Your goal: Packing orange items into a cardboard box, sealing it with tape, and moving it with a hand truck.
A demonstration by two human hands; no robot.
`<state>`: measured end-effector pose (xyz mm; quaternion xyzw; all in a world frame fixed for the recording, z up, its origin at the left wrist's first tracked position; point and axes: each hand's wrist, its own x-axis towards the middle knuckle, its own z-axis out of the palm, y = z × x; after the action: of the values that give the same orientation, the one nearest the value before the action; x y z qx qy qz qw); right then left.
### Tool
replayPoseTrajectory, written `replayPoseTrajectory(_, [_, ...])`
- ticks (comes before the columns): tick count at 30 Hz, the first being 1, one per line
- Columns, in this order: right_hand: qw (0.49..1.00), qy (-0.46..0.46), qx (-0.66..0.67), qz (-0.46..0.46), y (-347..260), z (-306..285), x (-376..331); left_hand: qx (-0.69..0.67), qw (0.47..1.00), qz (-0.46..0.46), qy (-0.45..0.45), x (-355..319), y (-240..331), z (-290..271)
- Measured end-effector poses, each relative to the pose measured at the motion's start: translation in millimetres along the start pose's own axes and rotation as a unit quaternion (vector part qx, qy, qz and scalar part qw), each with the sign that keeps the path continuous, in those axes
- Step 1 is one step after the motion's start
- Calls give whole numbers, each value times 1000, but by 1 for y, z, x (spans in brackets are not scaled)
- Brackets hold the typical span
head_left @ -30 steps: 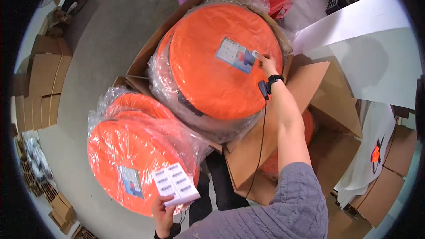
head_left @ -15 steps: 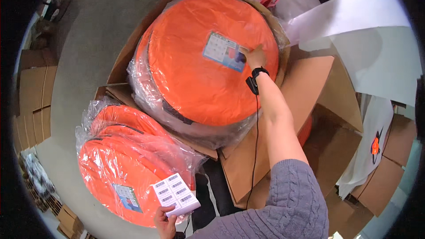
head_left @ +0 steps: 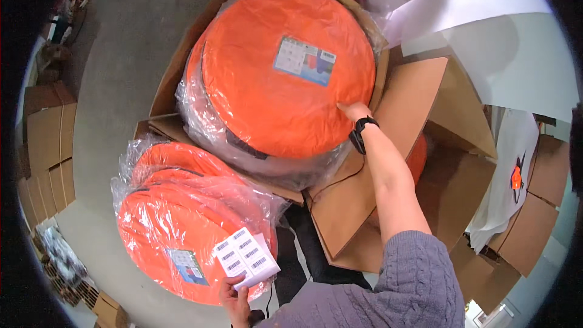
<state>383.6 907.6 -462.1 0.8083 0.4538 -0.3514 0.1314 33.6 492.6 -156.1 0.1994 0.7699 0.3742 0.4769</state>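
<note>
A large round orange package (head_left: 261,109) in clear plastic lies on top of a stack in an open cardboard box. My right hand (head_left: 356,111), with a dark band on its wrist, is at the package's lower right rim. Its thumb presses on the top and the other fingers are mostly hidden at the edge. On the package is a printed card (head_left: 297,64) with a small white barcode sticker in one corner. My left hand (head_left: 235,297) holds white sheets of barcode stickers (head_left: 246,255) above several more orange packages (head_left: 164,218) at lower left.
Cardboard flaps (head_left: 388,152) of the box and of a second open box stand at the right. A white sheet (head_left: 473,0) curves across the upper right. Stacked cartons (head_left: 45,133) line the far left, beyond a grey floor (head_left: 121,67). A thin black cable hangs near my right arm.
My right hand has moved from the printed card down to the package's lower right rim. The barcode corner of the card is now uncovered. My left hand still holds the sticker sheets.
</note>
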Motion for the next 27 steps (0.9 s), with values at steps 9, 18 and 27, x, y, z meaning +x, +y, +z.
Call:
replayPoseTrajectory(9, [972,173,132,91,38,74,14,-78,997,-11,-7,-12,12,3])
replayPoseTrajectory(18, [792,-22,603,91,7,6,-82,-100,995,2,16,-50,18,-24])
replayPoseTrajectory(27, [645,-215,717,-156,-60,-97,-164,-109,989,55,79,-103,9,-44])
